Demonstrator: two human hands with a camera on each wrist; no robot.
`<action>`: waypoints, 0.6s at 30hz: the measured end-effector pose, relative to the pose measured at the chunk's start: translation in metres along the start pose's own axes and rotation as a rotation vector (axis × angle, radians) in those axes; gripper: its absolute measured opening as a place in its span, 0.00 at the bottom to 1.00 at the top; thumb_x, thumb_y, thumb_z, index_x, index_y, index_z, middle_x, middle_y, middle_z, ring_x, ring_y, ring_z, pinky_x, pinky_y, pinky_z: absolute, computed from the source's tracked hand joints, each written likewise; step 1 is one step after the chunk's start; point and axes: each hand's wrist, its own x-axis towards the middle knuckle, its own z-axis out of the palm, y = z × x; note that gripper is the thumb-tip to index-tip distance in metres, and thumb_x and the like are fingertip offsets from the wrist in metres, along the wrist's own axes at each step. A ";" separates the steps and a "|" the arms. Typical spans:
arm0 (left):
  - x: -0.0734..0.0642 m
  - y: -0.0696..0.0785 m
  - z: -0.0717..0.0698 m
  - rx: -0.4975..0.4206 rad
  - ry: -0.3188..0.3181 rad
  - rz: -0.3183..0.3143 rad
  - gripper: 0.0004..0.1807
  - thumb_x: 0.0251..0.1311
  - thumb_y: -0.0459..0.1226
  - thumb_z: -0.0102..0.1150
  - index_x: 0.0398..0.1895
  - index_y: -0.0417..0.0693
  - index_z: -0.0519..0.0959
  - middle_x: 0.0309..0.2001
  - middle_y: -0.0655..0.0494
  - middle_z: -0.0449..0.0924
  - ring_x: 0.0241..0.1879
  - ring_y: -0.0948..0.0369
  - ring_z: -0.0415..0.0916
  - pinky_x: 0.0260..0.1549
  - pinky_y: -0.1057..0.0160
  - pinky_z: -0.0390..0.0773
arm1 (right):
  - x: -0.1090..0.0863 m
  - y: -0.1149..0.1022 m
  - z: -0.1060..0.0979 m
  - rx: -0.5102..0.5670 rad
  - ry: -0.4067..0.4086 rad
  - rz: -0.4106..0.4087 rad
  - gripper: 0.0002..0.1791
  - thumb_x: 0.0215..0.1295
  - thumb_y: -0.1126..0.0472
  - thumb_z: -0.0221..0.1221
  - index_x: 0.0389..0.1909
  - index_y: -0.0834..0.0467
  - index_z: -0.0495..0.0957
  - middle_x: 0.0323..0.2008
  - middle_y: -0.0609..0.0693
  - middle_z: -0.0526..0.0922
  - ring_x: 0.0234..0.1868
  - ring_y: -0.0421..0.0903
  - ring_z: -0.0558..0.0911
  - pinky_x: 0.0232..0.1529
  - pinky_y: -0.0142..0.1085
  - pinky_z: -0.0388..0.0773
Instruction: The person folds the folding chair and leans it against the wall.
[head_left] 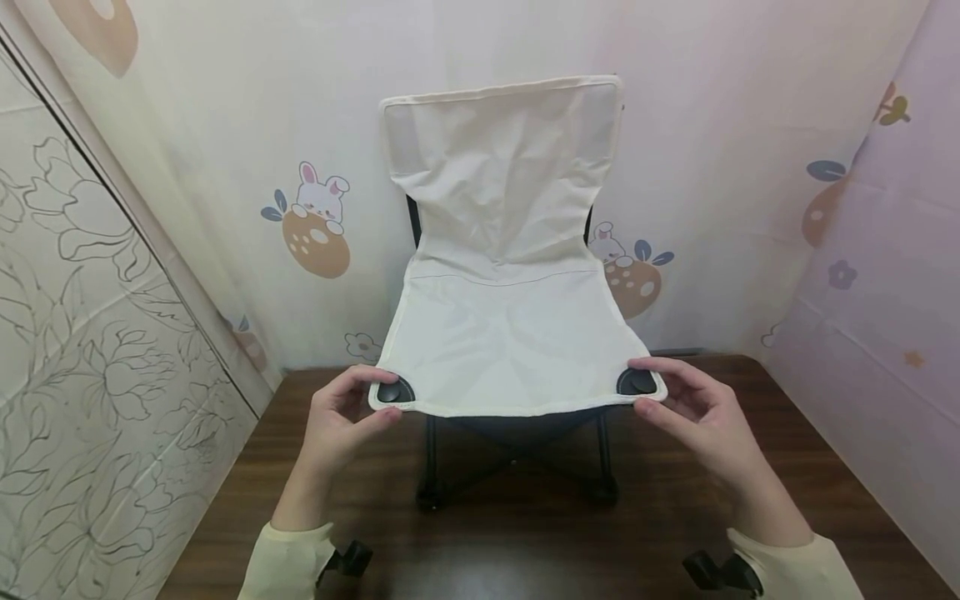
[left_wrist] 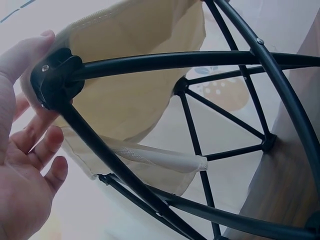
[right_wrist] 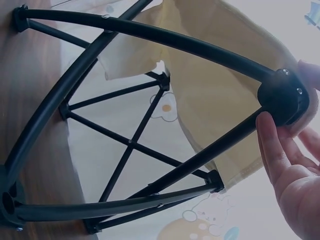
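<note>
A cream fabric folding chair (head_left: pixel 510 333) with a thin dark metal frame stands unfolded, its backrest at the far side. At the seat's front left corner, my left hand (head_left: pixel 341 417) grips the fabric edge between thumb and fingers, beside a black corner patch (head_left: pixel 395 390). My right hand (head_left: pixel 701 412) holds the front right corner the same way, at the other black patch (head_left: pixel 637 382). From below, the left wrist view shows a black plastic joint (left_wrist: pixel 55 80) near the left fingers. Fingers of the right hand touch a matching joint (right_wrist: pixel 285 97) in the right wrist view.
The chair's feet stand on a dark brown wooden tabletop (head_left: pixel 517 542). Behind hangs a pale curtain (head_left: pixel 202 250) with rabbit prints. Flower-patterned fabric (head_left: pixel 82 333) borders the left, and a pale printed sheet (head_left: pixel 885 350) the right.
</note>
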 end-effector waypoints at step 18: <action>0.000 -0.001 0.003 -0.023 0.021 0.005 0.20 0.59 0.19 0.74 0.53 0.27 0.81 0.46 0.50 0.85 0.44 0.60 0.81 0.49 0.66 0.82 | 0.000 0.002 0.003 -0.029 0.015 -0.015 0.27 0.69 0.82 0.64 0.68 0.69 0.78 0.56 0.52 0.87 0.46 0.43 0.85 0.47 0.27 0.85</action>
